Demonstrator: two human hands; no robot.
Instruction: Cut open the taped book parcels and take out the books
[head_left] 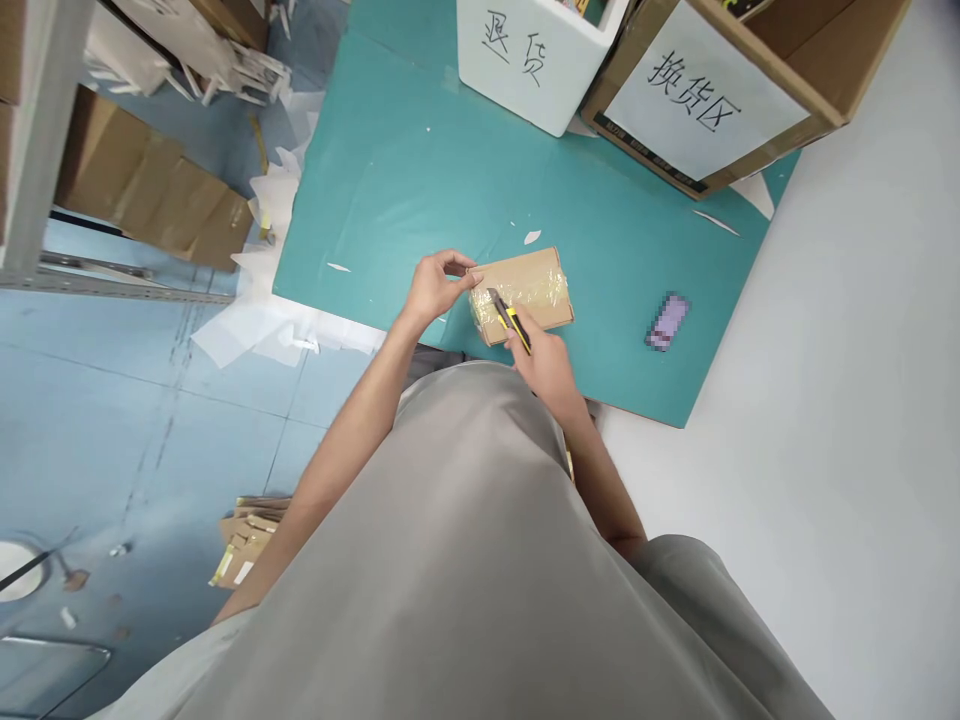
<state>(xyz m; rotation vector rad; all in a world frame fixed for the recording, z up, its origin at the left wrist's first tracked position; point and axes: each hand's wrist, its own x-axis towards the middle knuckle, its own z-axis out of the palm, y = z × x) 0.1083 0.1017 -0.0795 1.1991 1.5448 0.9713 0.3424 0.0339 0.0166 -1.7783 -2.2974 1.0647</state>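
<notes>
A small cardboard box (525, 275), wrapped in clear tape at both ends, lies near the front edge of the green table. My left hand (436, 288) grips its upper left corner between thumb and fingers. In my right hand (546, 362) is a yellow and black utility knife (513, 322), its tip over the taped left part of the box. Whether the blade touches the tape I cannot tell.
On the green tabletop (390, 150) stand a white bin (517, 70) and a large open cardboard carton (750, 80), both with handwritten labels. A blurred purple item (667, 321) lies at the right. Paper scraps (532, 237) are scattered about. A metal shelf (45, 140) stands left.
</notes>
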